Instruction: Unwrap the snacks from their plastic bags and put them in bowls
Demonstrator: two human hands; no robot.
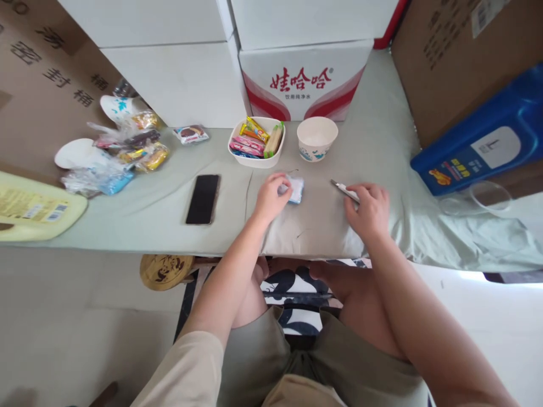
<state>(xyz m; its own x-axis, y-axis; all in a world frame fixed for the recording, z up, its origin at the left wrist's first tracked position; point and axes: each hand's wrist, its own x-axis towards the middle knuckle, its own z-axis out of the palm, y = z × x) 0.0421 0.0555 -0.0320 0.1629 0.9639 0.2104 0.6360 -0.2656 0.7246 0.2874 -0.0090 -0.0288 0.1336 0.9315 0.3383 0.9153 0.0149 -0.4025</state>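
Note:
My left hand [271, 199] is closed, its fingertips pinching the left edge of a small white and light-blue packet [297, 191] that lies on the cloth. What is inside the packet I cannot make out. Farther right, my right hand [370, 210] is wrapped round a slim white utility knife [345, 190], its metal tip pointing up and left, apart from the packet. Behind the packet stand a white tray [257, 162] of colourful wrapped snacks and a paper bowl [317, 138] with blue print.
A black phone [203, 199] lies left of my hands, below a wrapped snack [190, 134]. Clear wrappers [97, 175] pile up at the far left beside a yellow jug [38, 209]. White cartons [305, 79] wall the back; a blue bottle [479, 135] and clear cup [490, 196] are at right.

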